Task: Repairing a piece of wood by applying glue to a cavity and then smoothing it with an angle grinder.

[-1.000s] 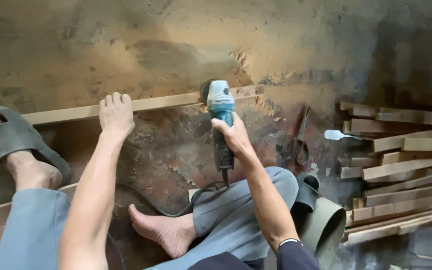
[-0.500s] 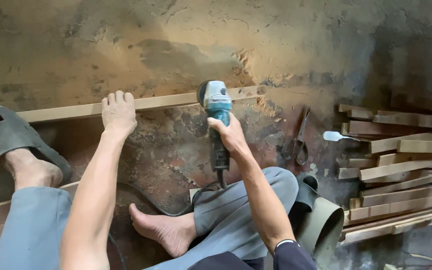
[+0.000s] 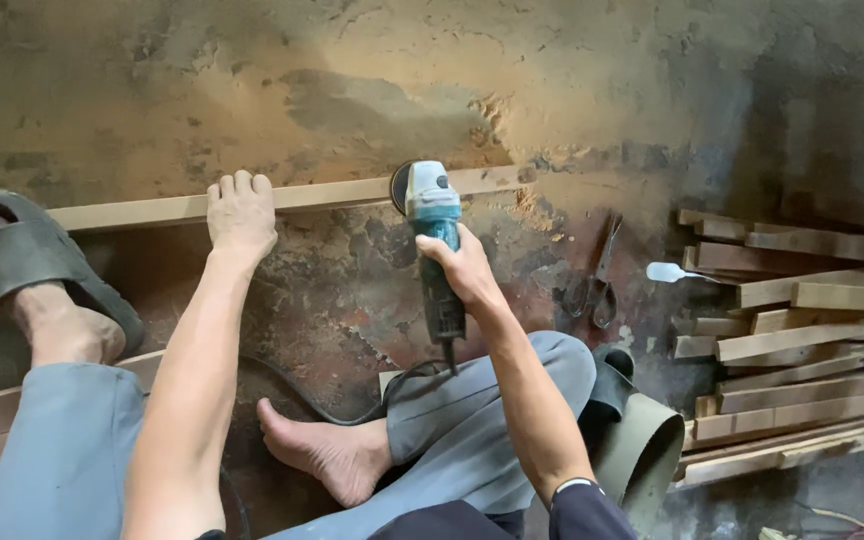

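- The strip (image 3: pixel 342 193) is a long, thin length of pale wood lying flat on the dusty floor (image 3: pixel 572 80), running from the sandalled foot (image 3: pixel 37 270) at the left to a point just past the grinder (image 3: pixel 435 240) at the right.
- The grinder's disc (image 3: pixel 399 187) meets the strip's near edge a little right of its middle; sawdust lies heaped just beside the contact point and along the strip to the right.
- The right hand (image 3: pixel 467 268) has its grip wrapped tight around the grinder body, thumb and fingers fully closed on it. For clean work, this hold should stay firm, with the wrist in line with the tool.
- The left hand (image 3: pixel 242 212) lies flat on the strip, fingers extended over its far edge, pressing it to the floor; the grip is not closed on anything. It sits well apart from the disc, and that gap should be preserved.
- The sandalled foot rests at the strip's left end and appears to brace it against sliding.
- The cable (image 3: pixel 352 405) runs from the tool's tail back between the legs, near the bare foot (image 3: pixel 327 450). It is best kept behind the disc and clear of the strip.
- Light, even pressure and a steady travel along the edge should avoid gouging so thin a piece.
- Scissors (image 3: pixel 597 280) and a stack of cut strips (image 3: pixel 802 350) lie to the right, clear of the work.
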